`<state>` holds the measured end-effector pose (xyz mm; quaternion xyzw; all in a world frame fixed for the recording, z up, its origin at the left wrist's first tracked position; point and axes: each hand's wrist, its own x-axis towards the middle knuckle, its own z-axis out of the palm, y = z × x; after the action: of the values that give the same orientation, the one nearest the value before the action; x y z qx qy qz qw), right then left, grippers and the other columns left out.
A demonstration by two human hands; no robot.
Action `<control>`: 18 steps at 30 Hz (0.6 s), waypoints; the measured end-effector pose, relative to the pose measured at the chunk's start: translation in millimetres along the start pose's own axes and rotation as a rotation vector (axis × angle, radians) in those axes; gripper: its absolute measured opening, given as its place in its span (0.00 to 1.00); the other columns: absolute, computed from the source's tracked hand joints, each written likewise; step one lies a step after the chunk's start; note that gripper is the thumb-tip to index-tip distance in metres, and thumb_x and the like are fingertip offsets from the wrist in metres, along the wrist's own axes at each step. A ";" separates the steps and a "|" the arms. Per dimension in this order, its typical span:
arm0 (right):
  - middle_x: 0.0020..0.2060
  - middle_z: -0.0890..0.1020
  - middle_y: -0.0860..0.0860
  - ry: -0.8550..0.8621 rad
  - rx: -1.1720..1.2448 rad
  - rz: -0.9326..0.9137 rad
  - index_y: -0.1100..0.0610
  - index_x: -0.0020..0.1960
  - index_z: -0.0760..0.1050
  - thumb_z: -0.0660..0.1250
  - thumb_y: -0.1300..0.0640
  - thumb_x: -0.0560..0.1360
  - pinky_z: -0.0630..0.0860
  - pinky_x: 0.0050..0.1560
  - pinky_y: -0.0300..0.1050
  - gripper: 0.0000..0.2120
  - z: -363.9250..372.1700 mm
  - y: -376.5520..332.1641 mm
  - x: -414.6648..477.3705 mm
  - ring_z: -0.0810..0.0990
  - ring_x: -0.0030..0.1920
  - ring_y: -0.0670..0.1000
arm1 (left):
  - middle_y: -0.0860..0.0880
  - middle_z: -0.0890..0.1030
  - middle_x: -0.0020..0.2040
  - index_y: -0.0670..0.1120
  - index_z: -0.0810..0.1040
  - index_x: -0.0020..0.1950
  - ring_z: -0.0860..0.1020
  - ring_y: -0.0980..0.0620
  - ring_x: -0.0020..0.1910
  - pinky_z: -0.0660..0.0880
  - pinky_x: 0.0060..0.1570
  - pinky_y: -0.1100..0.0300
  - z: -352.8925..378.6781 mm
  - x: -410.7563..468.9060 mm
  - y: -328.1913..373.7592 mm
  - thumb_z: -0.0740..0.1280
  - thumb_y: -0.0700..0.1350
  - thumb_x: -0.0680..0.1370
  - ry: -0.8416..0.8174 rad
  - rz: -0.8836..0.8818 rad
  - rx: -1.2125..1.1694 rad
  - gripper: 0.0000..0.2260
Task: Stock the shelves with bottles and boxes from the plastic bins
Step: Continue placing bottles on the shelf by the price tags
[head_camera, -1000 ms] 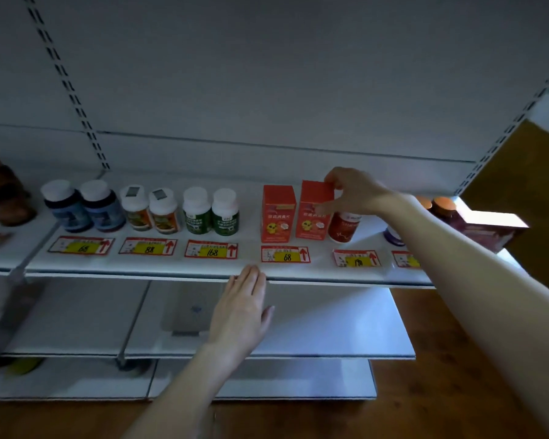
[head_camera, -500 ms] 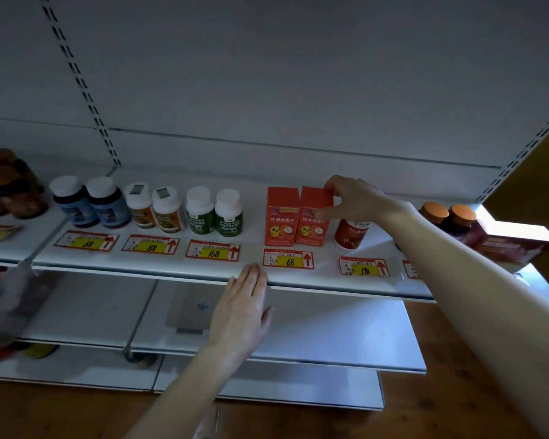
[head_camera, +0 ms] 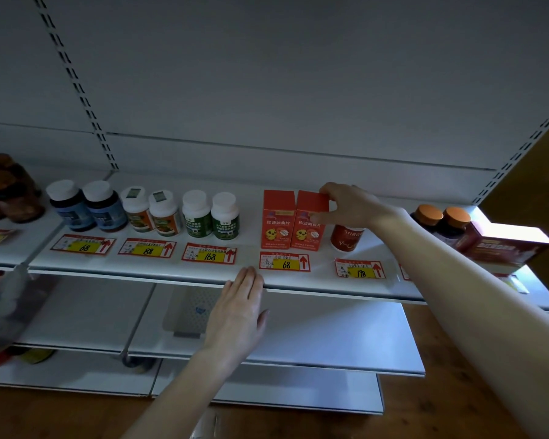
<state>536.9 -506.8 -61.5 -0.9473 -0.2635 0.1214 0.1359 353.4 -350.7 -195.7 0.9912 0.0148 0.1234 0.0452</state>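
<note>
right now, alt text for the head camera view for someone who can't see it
A person's right grip pinches the top of an orange box standing beside its twin on a white store shelf. The left grip rests flat on the shelf's front edge; white-capped bottles line up to the left, behind yellow price tags.
</note>
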 end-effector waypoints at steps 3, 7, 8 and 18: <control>0.59 0.77 0.52 0.018 -0.032 -0.021 0.55 0.64 0.68 0.65 0.43 0.73 0.63 0.53 0.44 0.25 -0.7 0.0 -1.4 0.70 0.61 0.54 | 0.43 0.80 0.58 0.40 0.78 0.58 0.78 0.46 0.58 0.69 0.57 0.55 -0.1 -0.4 -0.7 0.80 0.52 0.59 0.012 0.009 0.018 0.32; 0.60 0.76 0.51 0.038 -0.039 -0.047 0.56 0.65 0.67 0.65 0.44 0.74 0.61 0.58 0.44 0.24 -2.1 -2.6 -3.8 0.70 0.61 0.53 | 0.44 0.81 0.56 0.40 0.80 0.57 0.80 0.47 0.56 0.72 0.55 0.56 0.1 -0.1 -1.3 0.80 0.53 0.57 0.028 0.016 0.033 0.32; 0.60 0.76 0.51 0.042 -0.037 -0.051 0.55 0.65 0.67 0.65 0.44 0.74 0.61 0.62 0.45 0.24 -1.6 -2.8 -3.8 0.70 0.61 0.53 | 0.44 0.81 0.56 0.40 0.80 0.56 0.80 0.47 0.56 0.73 0.54 0.56 0.3 -0.3 -1.2 0.80 0.53 0.57 0.031 0.017 0.033 0.32; 0.55 0.79 0.50 0.030 -0.091 -0.071 0.54 0.62 0.67 0.63 0.40 0.73 0.54 0.72 0.52 0.24 5.2 4.4 4.3 0.75 0.59 0.53 | 0.43 0.81 0.57 0.39 0.79 0.57 0.79 0.46 0.57 0.72 0.55 0.55 5.9 -0.6 -2.6 0.81 0.52 0.57 0.091 0.021 0.041 0.33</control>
<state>541.0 -507.1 -68.5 -0.9443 -0.3001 0.0902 0.1006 354.3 -348.7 -201.8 0.9854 0.0089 0.1687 0.0230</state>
